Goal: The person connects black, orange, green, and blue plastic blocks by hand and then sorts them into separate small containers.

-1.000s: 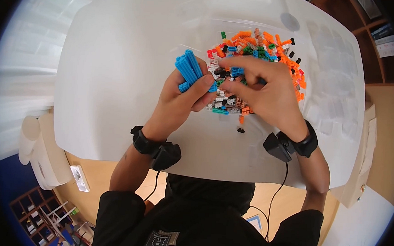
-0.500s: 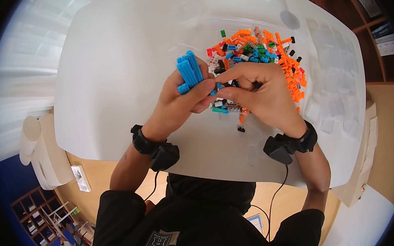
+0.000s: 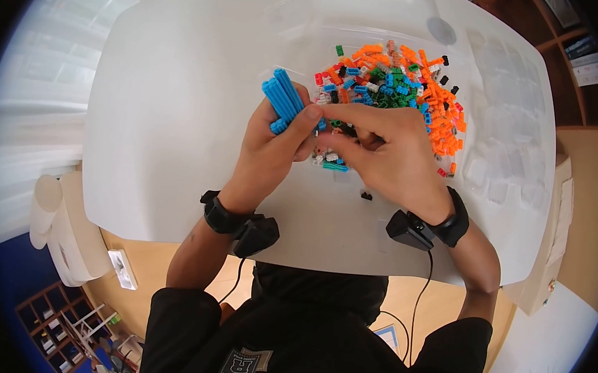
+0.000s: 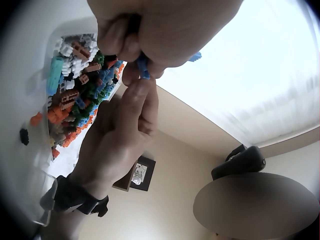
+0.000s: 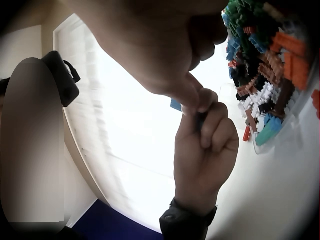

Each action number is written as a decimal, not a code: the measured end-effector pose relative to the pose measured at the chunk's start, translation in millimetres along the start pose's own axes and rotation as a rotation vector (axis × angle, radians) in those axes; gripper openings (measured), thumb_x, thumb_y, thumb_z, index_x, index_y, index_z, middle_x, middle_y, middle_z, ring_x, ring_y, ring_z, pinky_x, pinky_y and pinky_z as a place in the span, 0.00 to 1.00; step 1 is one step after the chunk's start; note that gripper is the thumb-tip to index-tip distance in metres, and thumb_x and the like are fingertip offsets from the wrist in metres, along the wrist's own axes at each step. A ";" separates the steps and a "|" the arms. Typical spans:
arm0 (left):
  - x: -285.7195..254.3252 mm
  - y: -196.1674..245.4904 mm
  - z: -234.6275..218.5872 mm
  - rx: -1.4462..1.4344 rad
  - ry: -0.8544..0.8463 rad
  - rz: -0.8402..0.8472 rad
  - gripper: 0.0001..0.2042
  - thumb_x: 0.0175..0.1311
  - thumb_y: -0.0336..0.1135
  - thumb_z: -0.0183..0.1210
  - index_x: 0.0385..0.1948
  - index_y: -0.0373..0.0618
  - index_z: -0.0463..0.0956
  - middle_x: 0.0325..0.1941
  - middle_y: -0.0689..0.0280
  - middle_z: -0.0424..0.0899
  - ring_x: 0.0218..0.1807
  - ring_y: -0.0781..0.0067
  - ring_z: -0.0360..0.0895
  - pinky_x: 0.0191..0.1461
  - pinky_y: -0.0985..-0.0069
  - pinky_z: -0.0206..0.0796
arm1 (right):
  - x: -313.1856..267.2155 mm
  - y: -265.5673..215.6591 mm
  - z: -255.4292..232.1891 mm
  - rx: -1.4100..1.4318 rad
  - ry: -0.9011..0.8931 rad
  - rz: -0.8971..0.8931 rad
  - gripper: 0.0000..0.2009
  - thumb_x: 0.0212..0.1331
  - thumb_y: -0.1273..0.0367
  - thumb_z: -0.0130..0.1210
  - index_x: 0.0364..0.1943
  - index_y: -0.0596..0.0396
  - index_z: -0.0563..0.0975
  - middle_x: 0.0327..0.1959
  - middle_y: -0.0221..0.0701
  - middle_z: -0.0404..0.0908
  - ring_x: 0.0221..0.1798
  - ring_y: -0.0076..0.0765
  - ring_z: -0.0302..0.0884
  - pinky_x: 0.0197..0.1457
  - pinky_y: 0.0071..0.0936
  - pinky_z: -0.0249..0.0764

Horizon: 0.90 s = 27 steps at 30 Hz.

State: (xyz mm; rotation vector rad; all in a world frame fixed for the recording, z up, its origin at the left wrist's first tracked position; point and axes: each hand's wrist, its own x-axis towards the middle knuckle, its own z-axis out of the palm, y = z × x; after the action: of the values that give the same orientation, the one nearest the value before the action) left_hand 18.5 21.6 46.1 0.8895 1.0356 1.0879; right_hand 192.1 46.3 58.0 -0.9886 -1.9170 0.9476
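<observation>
In the head view, my left hand grips a bundle of long, ridged blue building-block sticks, which poke up past the thumb and index finger. My right hand meets it from the right, thumb and index finger pinching a small blue building block at the left fingertips. Both hands' fingers cover most of this block. Behind and below the right hand lies a mixed pile of small building blocks, orange, green, blue, white, black and brown.
The pile lies in a clear plastic tray on the white table. A loose black block sits near the tray's front side. Faint clear plastic containers stand along the table's right. Cables hang from both wrist cameras.
My right hand has moved left from over the pile, bringing the small blue block to my left hand's fingertips. My left hand keeps its grip on the bundle, shifted only slightly.
</observation>
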 end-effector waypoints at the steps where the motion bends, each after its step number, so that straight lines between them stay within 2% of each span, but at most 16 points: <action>1: -0.8 1.2 1.8 0.009 -0.001 -0.004 0.07 0.70 0.34 0.50 0.41 0.45 0.63 0.28 0.68 0.73 0.19 0.89 0.57 0.22 0.86 0.45 | 0.2 -0.4 -2.3 -0.001 0.004 0.000 0.12 0.46 0.73 0.67 0.38 0.55 0.81 0.09 0.30 0.62 0.12 0.25 0.57 0.18 0.24 0.55; 3: -0.7 2.2 2.8 0.018 -0.003 -0.007 0.07 0.70 0.34 0.50 0.41 0.45 0.63 0.27 0.68 0.73 0.19 0.89 0.57 0.22 0.86 0.45 | 1.5 -1.2 -8.4 0.079 -0.031 0.147 0.12 0.46 0.74 0.66 0.37 0.55 0.82 0.09 0.30 0.62 0.12 0.25 0.58 0.18 0.24 0.56; 5: -0.2 2.7 2.0 -0.039 -0.040 -0.007 0.07 0.70 0.35 0.51 0.40 0.44 0.66 0.23 0.66 0.76 0.18 0.89 0.58 0.21 0.86 0.47 | 3.4 2.0 -13.0 0.016 -0.001 0.132 0.12 0.46 0.74 0.66 0.38 0.55 0.81 0.09 0.30 0.62 0.12 0.25 0.58 0.18 0.24 0.57; 7: 0.6 2.2 2.1 -0.022 -0.053 0.006 0.07 0.71 0.35 0.50 0.40 0.44 0.64 0.24 0.65 0.76 0.18 0.89 0.57 0.21 0.86 0.46 | 4.0 1.9 -15.2 -0.047 0.029 0.118 0.13 0.46 0.74 0.66 0.38 0.55 0.81 0.09 0.30 0.62 0.12 0.25 0.58 0.18 0.24 0.57; 9: 0.7 1.4 2.8 -0.006 -0.063 0.019 0.07 0.71 0.35 0.48 0.41 0.44 0.62 0.25 0.64 0.77 0.19 0.89 0.56 0.21 0.86 0.44 | 4.4 -0.9 -16.6 -0.078 0.063 0.068 0.20 0.46 0.76 0.66 0.48 0.53 0.80 0.10 0.22 0.57 0.14 0.15 0.53 0.18 0.19 0.53; 10: 0.8 0.5 4.3 0.015 -0.040 0.021 0.07 0.72 0.36 0.48 0.41 0.44 0.63 0.25 0.63 0.78 0.18 0.89 0.56 0.21 0.86 0.44 | 4.0 -4.5 -16.7 -0.076 0.060 0.066 0.20 0.46 0.76 0.66 0.48 0.53 0.80 0.10 0.22 0.57 0.14 0.15 0.53 0.18 0.19 0.53; 12: 0.3 0.3 5.2 0.035 -0.013 0.021 0.08 0.72 0.37 0.48 0.41 0.43 0.63 0.25 0.62 0.78 0.18 0.89 0.57 0.21 0.86 0.45 | 2.6 -13.1 -14.2 -0.003 -0.087 0.117 0.15 0.46 0.71 0.65 0.41 0.53 0.80 0.11 0.31 0.68 0.13 0.31 0.65 0.19 0.26 0.61; 13: 0.0 1.2 6.3 0.045 -0.009 0.023 0.08 0.71 0.36 0.49 0.40 0.43 0.65 0.26 0.62 0.79 0.19 0.89 0.60 0.22 0.87 0.48 | 2.3 -12.7 -11.0 -0.002 -0.089 0.117 0.15 0.46 0.71 0.65 0.41 0.53 0.80 0.11 0.31 0.68 0.13 0.31 0.65 0.19 0.26 0.61; 15: -1.2 0.9 8.0 0.057 -0.006 0.024 0.07 0.70 0.36 0.51 0.39 0.42 0.66 0.27 0.62 0.80 0.20 0.88 0.63 0.22 0.88 0.52 | -0.4 -9.3 -4.2 -0.123 -0.015 -0.033 0.11 0.47 0.70 0.64 0.37 0.52 0.79 0.14 0.32 0.73 0.17 0.38 0.71 0.22 0.29 0.65; 21: -2.4 0.3 9.9 0.063 0.012 0.005 0.08 0.69 0.36 0.53 0.40 0.41 0.67 0.24 0.67 0.77 0.19 0.88 0.64 0.21 0.87 0.53 | -2.5 -5.2 -4.0 -0.145 -0.049 -0.009 0.07 0.49 0.70 0.62 0.32 0.52 0.78 0.19 0.32 0.79 0.21 0.40 0.75 0.25 0.30 0.68; 24: -2.3 0.1 8.5 0.195 0.035 0.016 0.08 0.70 0.36 0.52 0.39 0.40 0.67 0.19 0.70 0.72 0.16 0.87 0.62 0.19 0.86 0.52 | -2.1 -1.4 -4.6 -0.145 -0.048 -0.041 0.07 0.48 0.71 0.62 0.32 0.52 0.78 0.21 0.33 0.80 0.20 0.38 0.76 0.23 0.29 0.68; 27: -2.5 -1.0 7.6 0.215 0.009 0.023 0.08 0.70 0.35 0.52 0.38 0.40 0.68 0.16 0.72 0.68 0.14 0.87 0.60 0.18 0.86 0.52 | -0.5 -3.1 -9.2 -0.010 -0.096 0.052 0.08 0.47 0.72 0.64 0.32 0.52 0.78 0.16 0.31 0.77 0.16 0.35 0.73 0.21 0.27 0.65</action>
State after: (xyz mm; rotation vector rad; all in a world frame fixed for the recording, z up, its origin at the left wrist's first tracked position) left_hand 25.7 18.4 47.8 1.0711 1.1672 1.0126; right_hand 199.4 46.9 64.5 -1.0194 -1.9848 1.0332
